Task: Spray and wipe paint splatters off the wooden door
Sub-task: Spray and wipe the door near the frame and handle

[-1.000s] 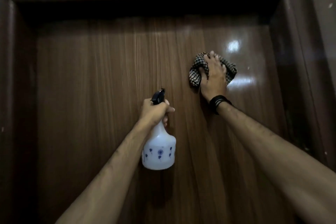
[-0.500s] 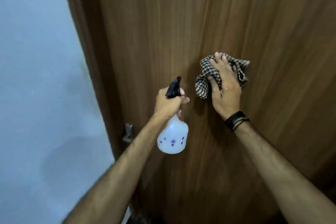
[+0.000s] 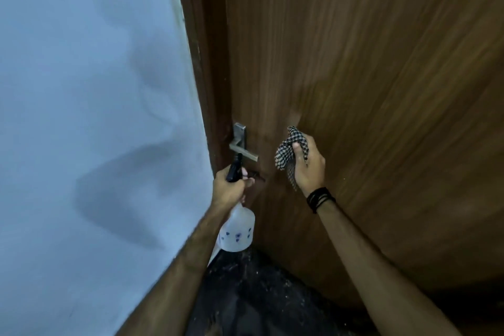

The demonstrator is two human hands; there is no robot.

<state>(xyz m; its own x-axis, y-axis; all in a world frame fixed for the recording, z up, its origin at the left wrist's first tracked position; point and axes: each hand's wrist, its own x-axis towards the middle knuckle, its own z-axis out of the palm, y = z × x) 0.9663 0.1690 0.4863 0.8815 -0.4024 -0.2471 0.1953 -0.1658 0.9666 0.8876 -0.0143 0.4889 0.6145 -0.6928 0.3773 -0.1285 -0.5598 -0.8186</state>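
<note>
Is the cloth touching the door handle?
Apart. In the head view, bare brown door shows between the checked cloth, bunched in the right hand, and the metal door handle.

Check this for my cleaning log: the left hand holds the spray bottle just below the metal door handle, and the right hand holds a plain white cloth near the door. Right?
Not quite. In the head view the cloth in the right hand is black-and-white checked, not plain white. The rest stands: the left hand holds the spray bottle just below the metal door handle.
</note>
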